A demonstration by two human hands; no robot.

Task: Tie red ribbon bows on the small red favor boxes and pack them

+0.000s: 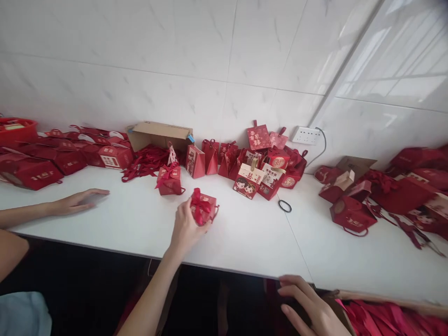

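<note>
My left hand (185, 225) is closed round the side of a small red gift box (207, 209) with a ribbon bow on top, at the middle of the white table. My right hand (310, 305) is at the table's front edge with its fingers apart and nothing in them. Just right of it, an open carton (345, 312) holds a heap of red ribbons (388, 319). Another red box with a bow (170, 179) stands behind and to the left of the held one.
A co-worker's hand (75, 203) rests on the table at left. Red gift boxes (42, 170) line the back left, beside a cardboard box (159, 130) with ribbons. More boxes (248, 179) stand along the wall and at right (353, 212). A black ring (284, 206) lies near a power strip (305, 135).
</note>
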